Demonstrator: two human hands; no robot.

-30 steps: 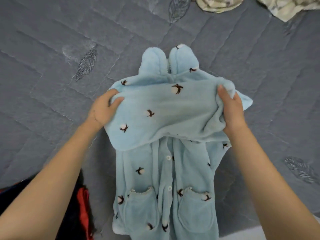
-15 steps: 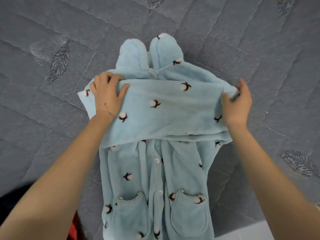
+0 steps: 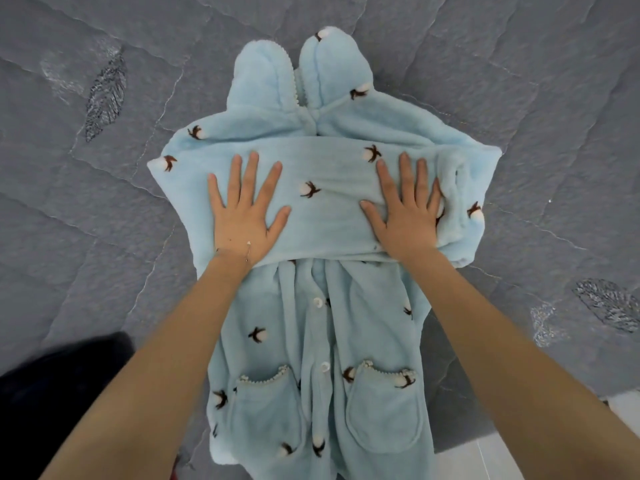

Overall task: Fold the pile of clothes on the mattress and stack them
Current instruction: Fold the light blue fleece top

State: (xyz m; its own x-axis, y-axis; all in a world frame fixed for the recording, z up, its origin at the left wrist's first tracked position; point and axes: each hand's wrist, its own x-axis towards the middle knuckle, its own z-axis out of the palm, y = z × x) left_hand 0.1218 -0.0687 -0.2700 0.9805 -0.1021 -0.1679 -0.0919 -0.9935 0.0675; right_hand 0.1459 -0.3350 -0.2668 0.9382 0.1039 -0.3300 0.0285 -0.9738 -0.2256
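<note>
1. Half a second ago the folded band [image 3: 325, 216] of the robe [image 3: 311, 341] was pinched at its ends and held up. It is now laid flat across the chest, and both hands have been moved inward onto it.
2. The left hand [image 3: 242, 216] is pressed palm down on the left part of the band, fingers straight and spread. Its grip is released and nothing is held.
3. The right hand [image 3: 405, 216] is pressed flat on the right part in the same way, grip released. Its outer fingers are set against a bunched roll of fleece at the band's right end.
4. A thin bracelet [image 3: 247, 249] is seen at the left wrist.
5. The robe, pale blue fleece dotted with small brown and white sprigs, is spread front up on the mattress [image 3: 104, 254]. It runs from the near edge away from the person.
6. Two rounded collar flaps [image 3: 263, 77] are seen beyond the band, lying side by side and touching.
7. Nearer than the band, a row of white buttons [image 3: 317, 302] is seen down the middle of the robe. One of the two trimmed pockets [image 3: 266, 410] is seen on each side of that row.
8. The mattress is covered in grey quilted cloth marked with leaf prints [image 3: 104, 95].
9. A dark cloth [image 3: 52, 393], blurred, is seen at the lower left, beside the left forearm.
10. A pale strip of floor [image 3: 623, 410] is seen at the lower right.
</note>
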